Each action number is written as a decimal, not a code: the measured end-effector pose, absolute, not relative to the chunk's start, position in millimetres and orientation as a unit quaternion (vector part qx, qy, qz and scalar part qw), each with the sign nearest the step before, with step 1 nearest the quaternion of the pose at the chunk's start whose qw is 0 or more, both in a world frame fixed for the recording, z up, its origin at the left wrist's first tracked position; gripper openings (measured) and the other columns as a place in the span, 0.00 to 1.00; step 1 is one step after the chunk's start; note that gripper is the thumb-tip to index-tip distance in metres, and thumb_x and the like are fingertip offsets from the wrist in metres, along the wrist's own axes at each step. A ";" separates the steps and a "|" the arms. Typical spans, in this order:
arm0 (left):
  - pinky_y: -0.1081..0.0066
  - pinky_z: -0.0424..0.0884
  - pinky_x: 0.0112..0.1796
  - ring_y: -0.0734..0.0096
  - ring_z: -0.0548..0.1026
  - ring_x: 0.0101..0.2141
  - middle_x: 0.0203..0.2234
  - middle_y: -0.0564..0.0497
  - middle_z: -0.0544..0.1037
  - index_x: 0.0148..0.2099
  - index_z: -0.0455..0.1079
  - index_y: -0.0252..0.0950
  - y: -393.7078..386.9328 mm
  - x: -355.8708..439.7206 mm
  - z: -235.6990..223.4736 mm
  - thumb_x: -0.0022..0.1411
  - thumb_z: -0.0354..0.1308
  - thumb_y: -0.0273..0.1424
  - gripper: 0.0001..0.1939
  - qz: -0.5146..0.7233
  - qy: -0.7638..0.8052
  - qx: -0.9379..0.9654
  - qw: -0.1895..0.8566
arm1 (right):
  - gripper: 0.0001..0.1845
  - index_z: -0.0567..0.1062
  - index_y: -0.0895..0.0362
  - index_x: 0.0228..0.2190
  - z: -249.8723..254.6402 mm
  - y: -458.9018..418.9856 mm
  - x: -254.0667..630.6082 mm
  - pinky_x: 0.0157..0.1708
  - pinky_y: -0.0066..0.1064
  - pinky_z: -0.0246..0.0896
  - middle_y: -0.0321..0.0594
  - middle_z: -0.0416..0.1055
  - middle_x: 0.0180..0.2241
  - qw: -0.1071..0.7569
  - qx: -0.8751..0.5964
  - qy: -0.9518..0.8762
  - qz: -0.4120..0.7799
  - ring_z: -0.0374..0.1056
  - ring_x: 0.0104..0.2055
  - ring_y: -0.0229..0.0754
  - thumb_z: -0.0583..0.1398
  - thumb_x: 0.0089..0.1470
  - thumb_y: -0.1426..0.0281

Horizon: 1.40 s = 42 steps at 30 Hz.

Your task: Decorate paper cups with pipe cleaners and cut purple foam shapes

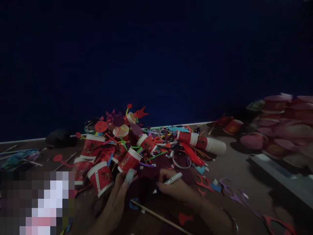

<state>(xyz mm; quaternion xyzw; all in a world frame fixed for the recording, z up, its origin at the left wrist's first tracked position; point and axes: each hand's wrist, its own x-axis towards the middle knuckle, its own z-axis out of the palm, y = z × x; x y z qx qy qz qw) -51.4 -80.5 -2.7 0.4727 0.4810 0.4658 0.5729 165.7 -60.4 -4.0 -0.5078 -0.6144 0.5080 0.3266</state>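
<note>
My right hand (174, 189) is closed round a white marker (174, 178), its tip pointing down and left. My left hand (117, 192) pinches a small pale, striped piece (130, 176); the dim light hides exactly what it is. Between and beyond the hands lies a dark purple sheet (156, 168). Below them, a thin wooden stick (156, 214) rests with its end over a blue round piece (134, 203). A red and white paper cup (100, 178) lies tilted just left of my left hand.
Several paper cups (93, 147), pipe cleaners and cut-outs pile up behind my hands. Stacked cups (211, 145) lie on their side at right, near red scissors-like handles (193, 155). Cut paper scraps (227, 189) lie right of my right hand. A blurred cup heap (281, 130) stands far right.
</note>
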 end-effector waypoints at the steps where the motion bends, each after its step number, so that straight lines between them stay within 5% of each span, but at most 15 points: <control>1: 0.52 0.50 0.57 0.54 0.65 0.53 0.50 0.43 0.70 0.52 0.59 0.36 -80.5 -51.7 -3.0 0.61 0.47 0.45 0.22 0.460 0.483 0.477 0.573 | 0.08 0.62 0.57 0.17 -2.9 -60.5 165.8 0.17 0.21 0.43 0.27 0.57 0.16 0.317 -0.513 -0.615 0.508 0.49 0.19 0.30 0.58 0.41 0.72; 31: 0.56 0.56 0.55 0.53 0.63 0.55 0.52 0.43 0.70 0.50 0.64 0.36 -78.4 -53.2 -14.8 0.57 0.52 0.44 0.23 0.478 0.503 0.445 0.566 | 0.09 0.62 0.56 0.18 -3.7 -58.8 162.2 0.19 0.23 0.45 0.29 0.58 0.17 0.335 -0.538 -0.624 0.458 0.51 0.21 0.32 0.59 0.42 0.70; 37: 0.57 0.55 0.56 0.57 0.64 0.54 0.51 0.44 0.70 0.52 0.61 0.36 -81.8 -52.2 -8.1 0.60 0.48 0.44 0.23 0.456 0.499 0.484 0.556 | 0.10 0.63 0.57 0.15 -5.4 -59.0 162.4 0.17 0.23 0.40 0.27 0.59 0.14 0.375 -0.515 -0.553 0.537 0.50 0.18 0.30 0.61 0.35 0.74; 42: 0.59 0.61 0.52 0.57 0.66 0.53 0.49 0.45 0.71 0.52 0.59 0.37 -83.3 -54.0 -8.8 0.59 0.48 0.44 0.23 0.420 0.547 0.538 0.485 | 0.14 0.60 0.55 0.15 -11.4 -51.2 167.7 0.15 0.22 0.43 0.25 0.58 0.12 0.406 -0.499 -0.483 0.593 0.54 0.14 0.30 0.62 0.36 0.67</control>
